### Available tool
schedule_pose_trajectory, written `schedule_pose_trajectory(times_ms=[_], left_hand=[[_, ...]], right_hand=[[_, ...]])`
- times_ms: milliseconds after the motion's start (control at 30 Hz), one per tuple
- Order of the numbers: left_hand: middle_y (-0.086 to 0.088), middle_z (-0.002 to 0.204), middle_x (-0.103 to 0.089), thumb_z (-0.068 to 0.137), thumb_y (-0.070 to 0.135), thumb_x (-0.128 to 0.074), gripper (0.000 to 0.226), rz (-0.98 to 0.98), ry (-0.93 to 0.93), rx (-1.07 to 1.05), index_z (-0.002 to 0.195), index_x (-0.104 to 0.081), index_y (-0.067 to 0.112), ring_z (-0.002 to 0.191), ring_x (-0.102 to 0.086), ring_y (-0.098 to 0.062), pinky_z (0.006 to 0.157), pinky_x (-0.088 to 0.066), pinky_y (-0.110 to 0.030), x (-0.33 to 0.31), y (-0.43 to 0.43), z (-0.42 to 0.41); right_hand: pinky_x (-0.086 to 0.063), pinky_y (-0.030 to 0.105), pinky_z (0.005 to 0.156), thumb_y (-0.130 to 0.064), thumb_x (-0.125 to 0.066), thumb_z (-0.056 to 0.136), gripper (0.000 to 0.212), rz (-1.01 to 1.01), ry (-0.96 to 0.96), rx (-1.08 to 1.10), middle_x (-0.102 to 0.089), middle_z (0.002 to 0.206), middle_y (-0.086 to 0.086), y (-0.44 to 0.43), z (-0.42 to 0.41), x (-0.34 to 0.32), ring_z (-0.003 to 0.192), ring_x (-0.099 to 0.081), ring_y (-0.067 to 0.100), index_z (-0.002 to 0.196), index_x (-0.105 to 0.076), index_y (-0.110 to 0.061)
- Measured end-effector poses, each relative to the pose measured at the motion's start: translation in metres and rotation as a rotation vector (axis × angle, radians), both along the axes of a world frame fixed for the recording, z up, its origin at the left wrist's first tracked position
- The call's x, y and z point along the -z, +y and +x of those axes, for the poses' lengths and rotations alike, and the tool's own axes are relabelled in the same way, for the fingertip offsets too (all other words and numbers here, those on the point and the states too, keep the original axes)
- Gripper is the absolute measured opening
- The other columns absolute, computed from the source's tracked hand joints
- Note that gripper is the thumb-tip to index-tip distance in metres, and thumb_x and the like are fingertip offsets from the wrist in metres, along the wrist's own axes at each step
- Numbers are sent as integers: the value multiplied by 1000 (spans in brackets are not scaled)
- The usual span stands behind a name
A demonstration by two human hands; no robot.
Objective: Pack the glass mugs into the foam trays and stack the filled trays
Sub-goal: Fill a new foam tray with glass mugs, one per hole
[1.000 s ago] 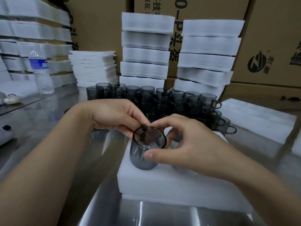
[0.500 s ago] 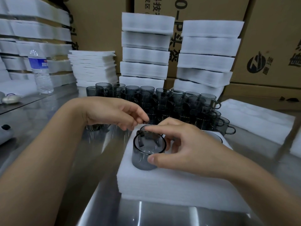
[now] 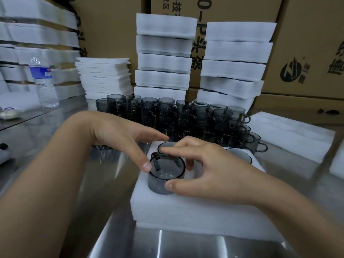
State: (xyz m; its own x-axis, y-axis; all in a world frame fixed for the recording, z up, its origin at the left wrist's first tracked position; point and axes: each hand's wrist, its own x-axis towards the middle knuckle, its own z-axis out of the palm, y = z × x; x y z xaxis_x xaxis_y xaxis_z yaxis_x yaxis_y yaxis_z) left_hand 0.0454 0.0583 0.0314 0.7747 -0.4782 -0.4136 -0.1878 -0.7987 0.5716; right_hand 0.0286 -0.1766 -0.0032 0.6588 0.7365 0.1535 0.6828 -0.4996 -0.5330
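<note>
The mug [image 3: 163, 181] stood upright in the near-left pocket of the foam tray [image 3: 186, 211], its long axis vertical and much of its smoky wall above the foam, so it looked only partly seated. The right hand [image 3: 210, 170] came over it from the right and pinched the rim, thumb on the near edge and forefinger across the far edge. The left hand [image 3: 119, 135] reached in from the left with fingers extended, one fingertip touching the rim's left side and gripping nothing. Both hands were thus directly on the mug, the right carrying the grip. The handle seemed to lie toward the far left, though the dark glass made that hard to read. The coming push would likely run straight down along that vertical axis. Two seated mugs [image 3: 242, 155] showed only their rims in the farther pockets. The loose mugs [image 3: 186, 116] crowded just behind the tray, before the filled stacks [image 3: 163, 58].
</note>
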Motion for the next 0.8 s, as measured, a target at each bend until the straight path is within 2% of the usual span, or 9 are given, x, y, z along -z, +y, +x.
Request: schedule_pose_trajectory(times_ms=[100, 333, 467, 600, 700, 800], left_hand=[[28, 151, -23, 41, 67, -82, 125, 77, 7, -29, 146, -19, 45, 137, -23, 8, 117, -24, -30, -1, -2, 0], [22, 143, -41, 45, 54, -84, 120, 159, 23, -73, 146, -19, 46, 132, -38, 0, 113, -32, -36, 2, -8, 1], [21, 142, -42, 45, 55, -83, 120, 173, 15, -83, 147, -19, 45, 131, -39, 0, 113, -33, -34, 1, -9, 1], [28, 135, -39, 46, 56, -81, 118, 198, 13, -86, 146, -18, 47, 130, -35, 4, 105, -34, -21, 1, -10, 1], [28, 131, -41, 51, 53, -81, 115, 203, 16, -92, 146, -16, 48, 117, -45, 9, 95, -36, -16, 0, -10, 1], [24, 129, -49, 46, 56, -82, 118, 198, 20, -98, 144, -17, 51, 100, -55, 11, 94, -40, -18, 0, -11, -1]], right_hand=[[-37, 16, 87, -51, -73, 73, 63, -19, 15, 13, -45, 106, -31, 0, 0, 0, 94, -48, -9, 132, -52, -43], [-27, 24, 104, -69, -64, 69, 68, -170, 9, 51, -36, 108, -32, 0, 3, 2, 117, -31, -3, 132, -46, -51], [-26, 29, 104, -87, -40, 59, 73, -135, 13, 99, -36, 111, -33, 2, 3, 4, 116, -28, -1, 127, -43, -60], [-13, 26, 102, -76, -22, 71, 79, -112, -141, 277, -28, 134, -22, 8, 7, 9, 119, -15, 0, 145, -21, -48], [-6, 30, 110, -76, -17, 70, 88, -233, -94, 329, -17, 148, -18, 6, 11, 13, 133, -8, 2, 150, -9, -40], [-1, 37, 116, -85, -8, 60, 101, -300, -56, 317, -13, 153, -16, 5, 11, 15, 139, -5, 7, 150, -5, -38]])
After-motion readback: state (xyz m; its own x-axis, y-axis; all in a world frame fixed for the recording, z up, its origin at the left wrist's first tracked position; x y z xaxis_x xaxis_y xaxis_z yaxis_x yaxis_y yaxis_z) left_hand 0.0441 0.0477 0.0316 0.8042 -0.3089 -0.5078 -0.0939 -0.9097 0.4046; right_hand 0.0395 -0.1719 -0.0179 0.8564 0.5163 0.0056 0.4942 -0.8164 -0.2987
